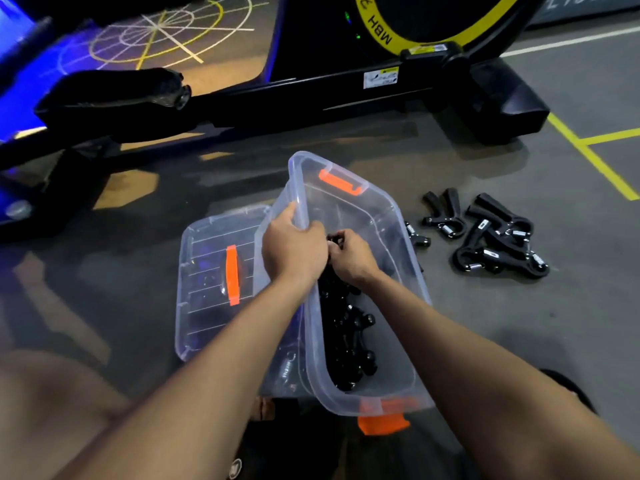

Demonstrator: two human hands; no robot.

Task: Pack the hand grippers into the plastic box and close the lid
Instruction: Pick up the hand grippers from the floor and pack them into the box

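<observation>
A clear plastic box (388,216) with orange latches is tipped up on its left side on the floor. My left hand (292,247) grips its raised left rim. Inside the box, my right hand (349,256) is closed on a black hand gripper (334,239). Several black hand grippers (346,337) lie heaped along the box's lower left side. Its clear lid (207,285), with an orange handle, lies flat on the floor to the left. More hand grippers (498,244) lie loose on the floor to the right, one (443,213) a little apart.
A black exercise machine (346,84) with a yellow-rimmed wheel stands behind the box. Its padded black part (114,95) reaches over the floor at the left. Yellow lines (588,154) mark the grey floor at the right. My knee (45,403) is at the lower left.
</observation>
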